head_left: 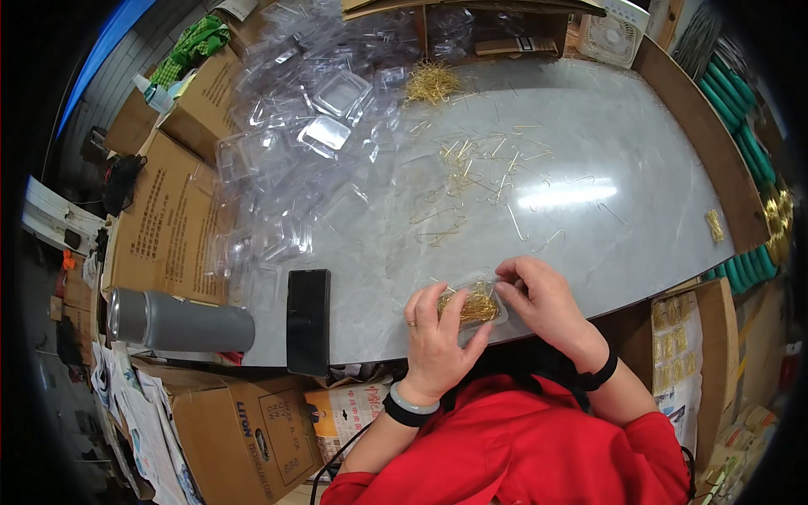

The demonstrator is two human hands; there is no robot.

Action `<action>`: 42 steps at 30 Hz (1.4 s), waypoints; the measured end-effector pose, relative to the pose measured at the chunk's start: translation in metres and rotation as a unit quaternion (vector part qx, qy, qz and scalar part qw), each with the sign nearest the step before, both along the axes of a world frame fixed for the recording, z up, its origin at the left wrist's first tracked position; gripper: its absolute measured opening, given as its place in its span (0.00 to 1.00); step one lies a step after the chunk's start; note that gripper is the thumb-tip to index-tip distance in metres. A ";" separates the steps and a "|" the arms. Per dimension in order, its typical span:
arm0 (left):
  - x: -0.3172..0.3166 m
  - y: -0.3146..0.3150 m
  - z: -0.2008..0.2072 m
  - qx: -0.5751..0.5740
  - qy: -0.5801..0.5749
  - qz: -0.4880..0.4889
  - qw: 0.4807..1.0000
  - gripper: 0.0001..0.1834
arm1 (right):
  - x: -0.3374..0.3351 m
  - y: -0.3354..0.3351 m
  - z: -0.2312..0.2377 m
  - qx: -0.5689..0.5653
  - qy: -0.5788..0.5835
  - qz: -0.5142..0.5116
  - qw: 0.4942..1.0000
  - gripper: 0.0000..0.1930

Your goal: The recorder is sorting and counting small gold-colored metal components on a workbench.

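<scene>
Close to the table's near edge, a small clear plastic box holds a packed heap of gold wire hooks. My left hand is curled over the box's left side, its fingertips on the hooks and the thumb along the near side. At the far right corner of the box, my right hand has thumb and fingers pinched together on the edge. Its fingertips partly hide what they grip. Loose gold hooks lie scattered beyond my hands, and a denser tangled pile of hooks sits farther back.
A large heap of clear plastic boxes covers the table's left part. A black phone and a grey bottle lie near the front left. A bundle of hooks lies at the right edge. A white fan stands at the back.
</scene>
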State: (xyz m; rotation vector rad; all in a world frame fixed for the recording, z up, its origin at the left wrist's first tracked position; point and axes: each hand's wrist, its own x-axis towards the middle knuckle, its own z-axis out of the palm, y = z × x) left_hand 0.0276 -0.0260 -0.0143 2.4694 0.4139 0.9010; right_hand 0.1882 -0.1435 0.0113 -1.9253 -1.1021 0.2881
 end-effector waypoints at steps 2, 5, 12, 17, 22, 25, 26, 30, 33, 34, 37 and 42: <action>0.002 0.002 0.004 0.003 0.010 0.001 1.000 0.27 | 0.002 0.001 0.001 -0.019 -0.024 0.027 0.999 0.05; 0.001 0.007 0.009 0.006 0.027 -0.006 1.000 0.24 | 0.006 0.001 0.001 -0.037 -0.022 0.034 0.999 0.06; 0.000 0.014 0.006 0.025 0.030 -0.042 0.998 0.23 | 0.018 -0.006 0.010 -0.068 0.300 0.009 0.951 0.10; 0.003 0.008 0.001 -0.016 -0.026 -0.050 0.998 0.26 | 0.002 0.004 -0.003 -0.026 0.268 0.049 0.962 0.11; 0.000 0.011 -0.004 0.002 0.016 -0.062 0.998 0.26 | -0.009 0.005 0.001 0.024 0.038 -0.010 0.999 0.07; 0.000 0.007 -0.005 0.018 0.022 -0.056 0.998 0.25 | -0.002 0.011 0.004 0.032 -0.144 -0.041 0.988 0.09; 0.000 0.007 -0.005 0.025 0.021 -0.055 0.998 0.24 | 0.000 0.012 0.002 0.025 -0.175 -0.027 0.984 0.10; -0.001 0.007 -0.006 0.034 0.019 -0.056 0.998 0.23 | 0.005 0.016 -0.006 0.009 -0.275 0.011 0.961 0.10; -0.001 0.008 -0.005 0.034 0.014 -0.054 0.998 0.24 | 0.009 0.017 -0.003 0.012 -0.302 0.036 0.952 0.09; -0.001 0.008 -0.004 0.034 0.014 -0.053 0.998 0.24 | 0.010 0.016 -0.001 0.015 -0.306 0.046 0.951 0.09; 0.000 0.007 -0.002 0.033 0.014 -0.054 0.998 0.25 | 0.016 0.016 0.002 0.003 -0.330 0.083 0.940 0.06; 0.001 0.008 -0.002 0.031 0.019 -0.062 0.997 0.28 | 0.015 0.019 0.006 -0.052 -0.373 0.094 0.922 0.03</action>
